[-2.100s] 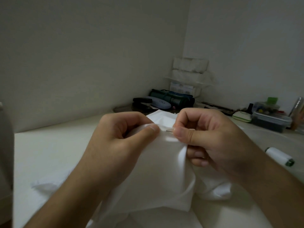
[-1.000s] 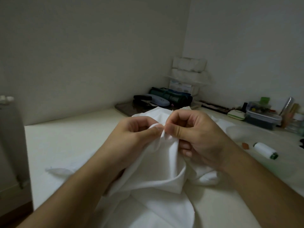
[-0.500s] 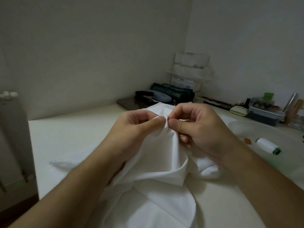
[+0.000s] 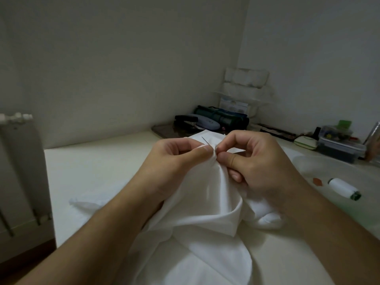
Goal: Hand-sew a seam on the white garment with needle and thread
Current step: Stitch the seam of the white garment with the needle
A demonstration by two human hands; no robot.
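Sewing mid-stitch: left hand point(image 4: 174, 159) pinches a raised fold of the white garment point(image 4: 205, 223), which is bunched on the table point(image 4: 92, 165). Right hand point(image 4: 257, 161), fingers curled, pinches at the same fold; the needle point(image 4: 205, 140) tip pokes up and back. Seam looks unfinished, pull-through pending. Thread, finished stitches and the needle's eye end can't be made out. Spool point(image 4: 343, 188) lies at right.

Pale table point(image 4: 98, 167): white garment point(image 4: 205, 233), thread spool point(image 4: 343, 188), lidded box point(image 4: 341, 148) on it
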